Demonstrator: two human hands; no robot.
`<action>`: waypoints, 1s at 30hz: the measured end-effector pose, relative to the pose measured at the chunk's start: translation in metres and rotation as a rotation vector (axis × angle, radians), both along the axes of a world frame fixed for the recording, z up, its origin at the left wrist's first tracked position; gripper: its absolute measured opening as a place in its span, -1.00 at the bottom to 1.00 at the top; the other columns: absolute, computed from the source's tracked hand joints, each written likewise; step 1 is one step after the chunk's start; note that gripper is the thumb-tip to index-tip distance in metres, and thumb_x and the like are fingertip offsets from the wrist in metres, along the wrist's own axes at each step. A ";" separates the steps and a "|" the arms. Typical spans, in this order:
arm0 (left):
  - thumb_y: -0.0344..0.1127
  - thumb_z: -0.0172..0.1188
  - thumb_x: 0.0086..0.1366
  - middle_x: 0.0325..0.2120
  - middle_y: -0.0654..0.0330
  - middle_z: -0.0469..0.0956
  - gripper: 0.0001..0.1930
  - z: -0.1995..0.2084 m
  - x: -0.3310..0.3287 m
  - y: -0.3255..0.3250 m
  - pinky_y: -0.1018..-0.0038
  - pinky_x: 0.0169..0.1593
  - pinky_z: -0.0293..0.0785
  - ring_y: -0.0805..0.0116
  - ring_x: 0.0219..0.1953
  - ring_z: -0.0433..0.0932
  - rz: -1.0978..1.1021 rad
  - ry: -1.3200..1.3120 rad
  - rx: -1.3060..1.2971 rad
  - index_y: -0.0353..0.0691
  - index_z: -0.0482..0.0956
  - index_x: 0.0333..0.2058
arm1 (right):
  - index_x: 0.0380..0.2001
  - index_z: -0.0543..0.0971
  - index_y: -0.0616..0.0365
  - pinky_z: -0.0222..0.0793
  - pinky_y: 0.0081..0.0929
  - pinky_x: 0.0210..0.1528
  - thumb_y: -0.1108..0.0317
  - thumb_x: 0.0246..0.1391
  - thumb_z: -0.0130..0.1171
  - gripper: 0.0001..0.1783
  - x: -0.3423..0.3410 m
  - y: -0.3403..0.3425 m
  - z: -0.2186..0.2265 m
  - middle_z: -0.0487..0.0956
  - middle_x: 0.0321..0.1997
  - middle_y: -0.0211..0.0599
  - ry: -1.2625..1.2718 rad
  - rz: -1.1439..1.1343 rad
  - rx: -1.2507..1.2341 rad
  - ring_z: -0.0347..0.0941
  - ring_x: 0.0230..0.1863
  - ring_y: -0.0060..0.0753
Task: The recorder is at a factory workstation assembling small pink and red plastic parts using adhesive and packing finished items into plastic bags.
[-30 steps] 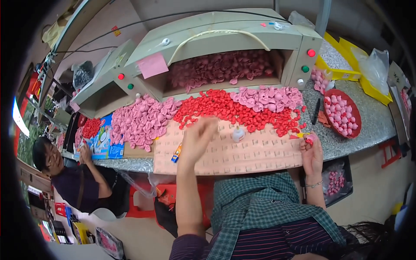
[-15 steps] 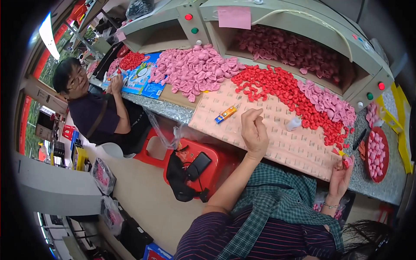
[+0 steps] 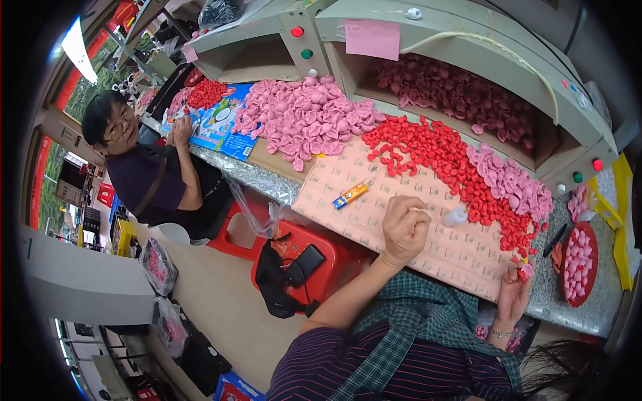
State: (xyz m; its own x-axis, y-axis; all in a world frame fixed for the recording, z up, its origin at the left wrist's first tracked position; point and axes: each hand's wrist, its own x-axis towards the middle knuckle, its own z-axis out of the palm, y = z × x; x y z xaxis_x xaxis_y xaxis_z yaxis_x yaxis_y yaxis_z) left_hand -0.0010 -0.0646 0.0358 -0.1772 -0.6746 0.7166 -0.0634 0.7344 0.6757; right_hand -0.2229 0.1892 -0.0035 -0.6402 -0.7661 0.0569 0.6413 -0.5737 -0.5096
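Note:
My left hand (image 3: 406,230) is raised over the peach patterned work mat, its fingers curled into a pinch. Whatever may sit between the fingertips is too small to make out. A small white bottle (image 3: 455,216) stands just to the right of this hand. My right hand (image 3: 513,294), at the mat's right front edge, grips a small pink-and-red piece (image 3: 525,271) in its fingertips. Beyond it spreads a heap of small red pieces (image 3: 428,147), with pink petal-like pieces (image 3: 511,182) beside them. An orange-and-blue small tube or box (image 3: 352,195) lies on the mat.
A red bowl of pink balls (image 3: 579,264) stands at the right, beside a black pen-like tool (image 3: 555,240). A large pink heap (image 3: 304,117) lies at the back left. Grey machine housings (image 3: 468,33) border the table. Another person (image 3: 147,160) sits at the left near a red stool (image 3: 321,247).
My left hand has moved slightly right and nearer, its fingers now curled tighter. My right hand has shifted a little left and nearer with the pink-and-red piece. The view has tilted slightly.

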 end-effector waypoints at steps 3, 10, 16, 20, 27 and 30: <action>-0.67 0.08 -0.15 -0.46 0.13 0.55 -0.83 0.001 -0.001 -0.004 0.32 -0.23 0.43 0.10 -0.34 0.46 -0.062 0.010 -0.037 -0.25 0.50 -0.56 | 0.35 0.21 0.09 0.19 -0.45 -0.06 0.28 0.34 0.02 -0.44 -0.001 0.001 0.000 0.33 0.09 -0.26 0.009 -0.014 0.022 0.19 -0.13 -0.39; -0.62 0.08 -0.07 -0.48 0.12 0.50 -0.86 0.002 0.004 -0.010 0.30 -0.26 0.38 0.11 -0.37 0.45 -0.199 -0.041 0.051 -0.27 0.48 -0.48 | 0.35 0.23 0.00 0.20 -0.50 -0.12 0.26 0.31 0.08 -0.42 -0.006 -0.002 -0.005 0.35 0.09 -0.26 -0.042 -0.121 0.079 0.18 -0.20 -0.45; -0.65 0.06 -0.01 -0.36 0.02 0.48 -0.78 -0.002 -0.001 -0.010 0.28 -0.27 0.41 0.05 -0.37 0.46 -0.160 -0.021 0.118 -0.31 0.49 -0.34 | 0.36 0.21 0.06 0.21 -0.47 -0.06 0.30 0.37 -0.02 -0.46 -0.011 -0.003 -0.006 0.39 0.17 -0.06 -0.104 -0.146 0.148 0.23 -0.19 -0.41; -0.69 0.08 0.03 -0.33 -0.01 0.47 -0.77 0.002 -0.005 -0.005 0.31 -0.32 0.44 0.07 -0.38 0.47 -0.108 0.005 0.122 -0.34 0.50 -0.30 | 0.37 0.19 0.05 0.21 -0.48 -0.07 0.29 0.37 -0.02 -0.45 -0.009 -0.003 -0.005 0.39 0.21 -0.03 -0.177 -0.248 0.225 0.24 -0.19 -0.42; -0.69 0.10 0.11 -0.30 -0.02 0.46 -0.77 -0.003 -0.010 -0.003 0.37 -0.32 0.46 0.11 -0.36 0.49 0.015 -0.094 0.008 -0.36 0.49 -0.24 | 0.34 0.25 0.06 0.18 -0.55 -0.17 0.24 0.35 0.02 -0.46 -0.014 -0.005 0.000 0.42 0.09 -0.20 -0.035 -0.039 0.075 0.16 -0.34 -0.52; -0.70 0.10 0.10 -0.30 -0.02 0.46 -0.77 -0.003 -0.012 -0.002 0.35 -0.33 0.46 0.11 -0.37 0.50 0.062 -0.112 -0.052 -0.36 0.49 -0.25 | 0.33 0.28 0.03 0.20 -0.54 -0.19 0.24 0.36 0.01 -0.48 -0.013 -0.008 0.005 0.43 0.09 -0.21 -0.070 0.062 0.019 0.18 -0.34 -0.51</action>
State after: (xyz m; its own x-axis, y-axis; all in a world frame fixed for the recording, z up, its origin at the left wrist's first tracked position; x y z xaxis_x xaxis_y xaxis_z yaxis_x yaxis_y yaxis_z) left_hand -0.0125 -0.0661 0.0328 -0.2171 -0.6491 0.7290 -0.1825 0.7607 0.6230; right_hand -0.2357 0.1813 0.0012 -0.5936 -0.8048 -0.0011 0.7097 -0.5228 -0.4722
